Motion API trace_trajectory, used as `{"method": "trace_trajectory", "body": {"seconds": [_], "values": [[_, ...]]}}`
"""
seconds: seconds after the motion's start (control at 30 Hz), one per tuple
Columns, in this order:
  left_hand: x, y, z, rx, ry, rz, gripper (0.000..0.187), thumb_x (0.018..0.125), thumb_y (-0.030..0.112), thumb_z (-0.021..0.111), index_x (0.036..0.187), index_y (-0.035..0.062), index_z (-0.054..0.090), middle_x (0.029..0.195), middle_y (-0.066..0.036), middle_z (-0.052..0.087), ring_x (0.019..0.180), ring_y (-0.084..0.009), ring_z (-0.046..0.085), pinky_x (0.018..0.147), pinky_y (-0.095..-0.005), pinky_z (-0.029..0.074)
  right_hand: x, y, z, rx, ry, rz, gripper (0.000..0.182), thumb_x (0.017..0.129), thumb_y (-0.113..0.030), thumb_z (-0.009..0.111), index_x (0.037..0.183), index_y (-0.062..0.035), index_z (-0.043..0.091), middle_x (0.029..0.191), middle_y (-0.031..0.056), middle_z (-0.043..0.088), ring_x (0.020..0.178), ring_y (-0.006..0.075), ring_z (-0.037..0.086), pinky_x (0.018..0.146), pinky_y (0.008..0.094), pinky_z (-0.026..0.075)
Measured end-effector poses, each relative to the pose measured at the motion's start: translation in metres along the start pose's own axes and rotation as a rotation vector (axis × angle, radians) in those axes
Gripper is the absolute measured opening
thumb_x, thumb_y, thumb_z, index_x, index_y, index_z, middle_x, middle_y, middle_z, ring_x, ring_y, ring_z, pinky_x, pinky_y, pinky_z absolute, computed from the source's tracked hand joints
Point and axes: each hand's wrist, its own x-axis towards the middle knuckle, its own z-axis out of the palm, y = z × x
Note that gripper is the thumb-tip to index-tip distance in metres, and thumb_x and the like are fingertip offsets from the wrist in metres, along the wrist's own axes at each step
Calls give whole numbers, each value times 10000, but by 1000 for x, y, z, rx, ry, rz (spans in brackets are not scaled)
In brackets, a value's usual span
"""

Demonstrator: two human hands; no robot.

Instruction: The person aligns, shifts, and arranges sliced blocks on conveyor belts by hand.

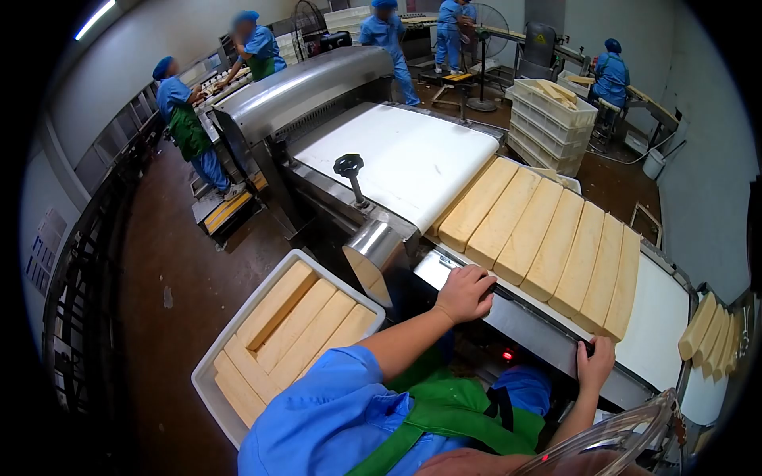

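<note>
My left hand (466, 293) is closed over the metal side rail (524, 337) of the conveyor, its curled fingers at a small black part. Farther along the same rail, my right hand (595, 363) is also closed, at another black part. Just beyond both hands, a row of several long, pale yellow blocks (548, 238), which look like dough or cake loaves, lies side by side on the conveyor. A white belt (659, 309) shows to the right of the row. Neither hand touches the blocks.
A white crate (208, 397) with similar blocks stands at my left. The machine's wide white belt (397, 151) and black knob (348, 165) are ahead. Stacked crates (548, 135) stand behind the row. More blocks (706, 333) lie far right. Several people in blue work farther back.
</note>
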Motion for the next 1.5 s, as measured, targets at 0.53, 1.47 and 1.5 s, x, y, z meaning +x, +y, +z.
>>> {"method": "trace_trajectory", "body": {"seconds": [0.53,1.47,1.5], "values": [[0,0,0,-1,21,9,340,783,272,716,1092,130,688,1075,-67,633,1044,-263,615,855,-414,441,0,1,1,-8,29,-26,287,794,-187,778,856,-24,550,865,157,549,867,377,551,775,458,444],[1,-1,1,28,17,13,335,796,269,709,1107,148,694,1074,-44,637,1055,-258,617,842,-415,458,0,0,1,-17,40,-23,267,775,-204,776,858,-50,576,866,151,575,873,375,570,765,468,446],[1,0,1,28,22,14,332,796,269,708,1105,148,693,1073,-42,637,1053,-257,617,841,-417,457,0,0,1,-19,40,-21,267,775,-204,776,858,-50,576,866,151,575,873,375,570,765,468,446]]}}
